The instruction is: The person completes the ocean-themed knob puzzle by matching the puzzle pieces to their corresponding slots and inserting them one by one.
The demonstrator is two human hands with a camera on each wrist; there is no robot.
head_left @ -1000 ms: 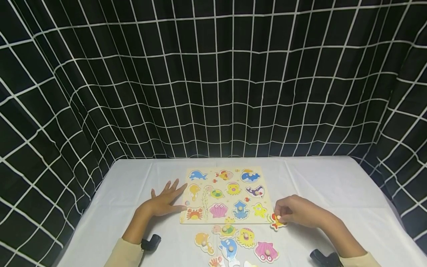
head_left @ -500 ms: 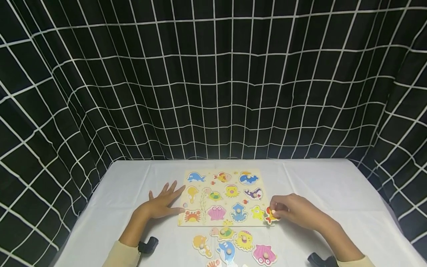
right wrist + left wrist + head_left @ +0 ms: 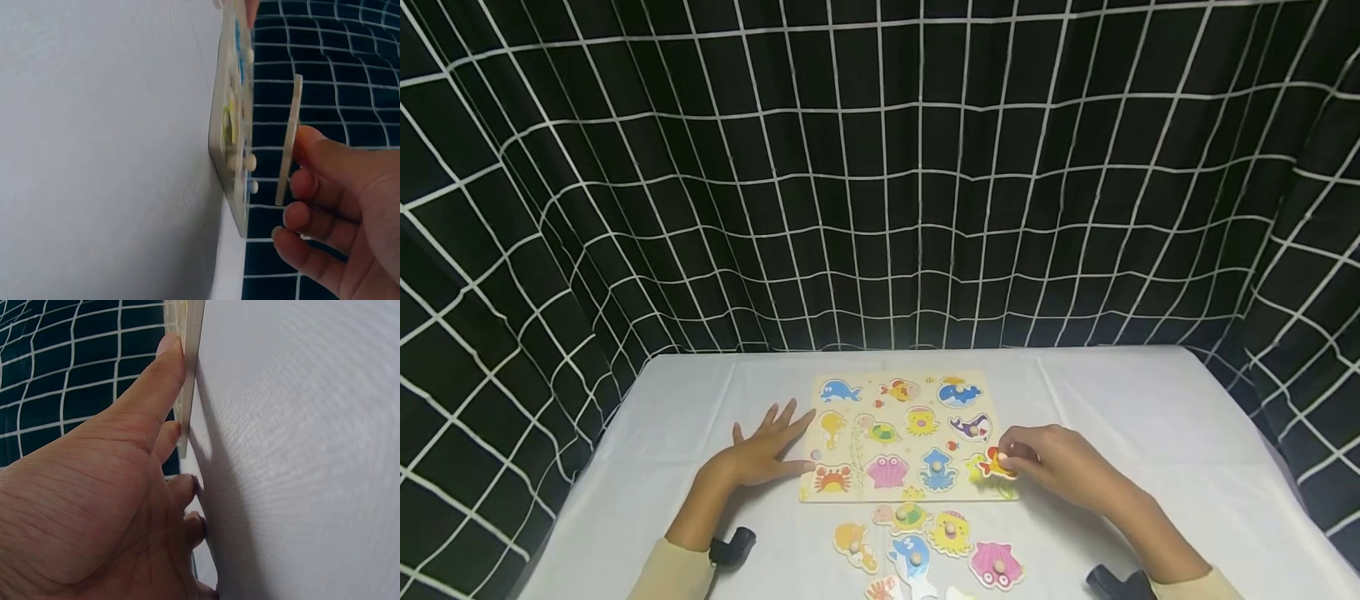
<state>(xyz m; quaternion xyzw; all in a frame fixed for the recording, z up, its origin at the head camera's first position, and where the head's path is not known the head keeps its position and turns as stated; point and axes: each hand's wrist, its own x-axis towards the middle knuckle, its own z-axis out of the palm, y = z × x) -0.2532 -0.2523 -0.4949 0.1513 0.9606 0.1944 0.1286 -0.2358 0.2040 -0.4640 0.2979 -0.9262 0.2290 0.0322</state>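
gridded curtains (image 3: 895, 200) round the table (image 3: 1120, 408) suggest a booth.

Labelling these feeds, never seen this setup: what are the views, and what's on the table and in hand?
There is no robot, just a person working bare-handed. The wide picture comes from a camera worn on the head; the two close-ups come from wrist cameras, so the scene looks tipped sideways there.

On the white table lies a wooden puzzle board with sea animals. A blue whale, purple whale and blue squid sit in it. Loose pieces lie nearer the person, including a turtle, octopus and shell.

The left hand touches the board's left edge. The right hand pinches a fish piece; the right wrist view shows it lifted clear of the board.
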